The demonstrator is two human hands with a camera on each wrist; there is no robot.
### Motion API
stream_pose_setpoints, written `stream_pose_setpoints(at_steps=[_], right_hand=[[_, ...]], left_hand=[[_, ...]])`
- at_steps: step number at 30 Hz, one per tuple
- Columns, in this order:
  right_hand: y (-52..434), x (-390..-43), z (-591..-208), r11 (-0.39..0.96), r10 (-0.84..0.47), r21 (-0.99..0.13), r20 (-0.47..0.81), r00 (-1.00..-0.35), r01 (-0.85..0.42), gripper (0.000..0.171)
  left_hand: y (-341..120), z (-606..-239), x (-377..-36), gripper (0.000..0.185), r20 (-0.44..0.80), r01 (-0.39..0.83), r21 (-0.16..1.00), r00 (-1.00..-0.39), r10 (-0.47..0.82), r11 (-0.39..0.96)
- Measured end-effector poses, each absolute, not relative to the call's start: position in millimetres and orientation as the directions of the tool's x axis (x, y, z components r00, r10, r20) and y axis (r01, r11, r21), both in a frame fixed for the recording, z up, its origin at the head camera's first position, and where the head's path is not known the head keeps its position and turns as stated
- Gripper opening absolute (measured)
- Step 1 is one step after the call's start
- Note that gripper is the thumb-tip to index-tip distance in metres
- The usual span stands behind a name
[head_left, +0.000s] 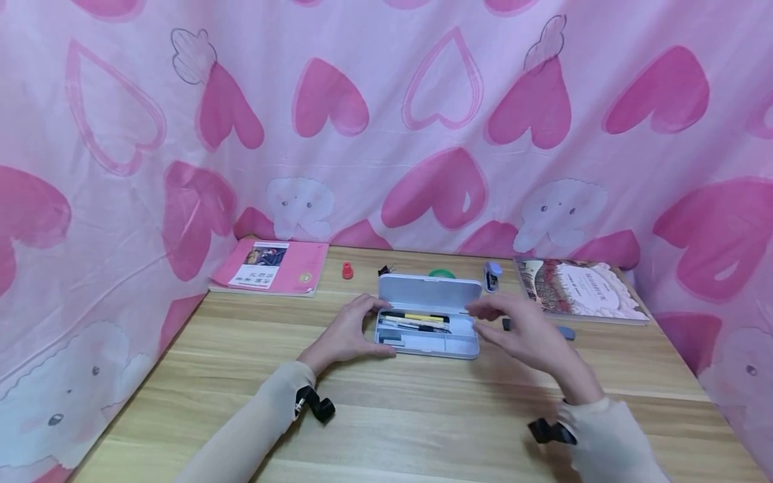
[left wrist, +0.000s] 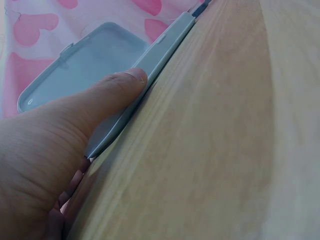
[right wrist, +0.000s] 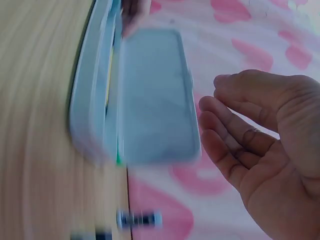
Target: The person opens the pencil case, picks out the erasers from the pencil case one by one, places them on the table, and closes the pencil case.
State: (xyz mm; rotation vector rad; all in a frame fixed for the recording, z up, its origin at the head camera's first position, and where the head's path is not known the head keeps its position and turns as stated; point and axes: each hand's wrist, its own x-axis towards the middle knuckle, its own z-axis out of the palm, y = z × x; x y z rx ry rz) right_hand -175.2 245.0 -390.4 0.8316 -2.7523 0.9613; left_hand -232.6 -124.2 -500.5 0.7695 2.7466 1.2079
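A pale blue pencil case (head_left: 464, 345) stands on the table with its lid (right wrist: 157, 95) raised at the back. Inside lie several pens (head_left: 417, 323), one of them yellow and black, and a small grey block (head_left: 390, 337) at the left. My left hand (head_left: 343, 331) holds the case's left end, its thumb (left wrist: 117, 90) pressed on the front wall and its fingers round toward the back. Beside the right end, my right hand (head_left: 524, 330) hovers with loosely bent fingers (right wrist: 232, 142); in the right wrist view a gap separates them from the lid.
A pink book (head_left: 302, 261) lies back left, another book (head_left: 580, 288) back right. Behind the case are a small red object (head_left: 347, 270), a black binder clip (head_left: 386, 270), a green ring (head_left: 442, 274) and a purple stapler (head_left: 492, 276). A slim blue-grey object (head_left: 566, 333) lies partly behind my right hand.
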Motion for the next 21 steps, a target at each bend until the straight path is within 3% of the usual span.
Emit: stream_pose_setpoints(at_steps=[11, 21], right_hand=[[150, -208, -403, 0.528, -0.58, -0.634, 0.217, -0.785, -0.565, 0.033], [105, -219, -436, 0.543, -0.653, -0.621, 0.111, -0.749, -0.565, 0.021]], left_hand=[[-125, -500, -232, 0.095, 0.14, 0.415, 0.708, -0.876, 0.463, 0.572], [-125, -499, -233, 0.089, 0.177, 0.447, 0.712, -0.861, 0.477, 0.541]])
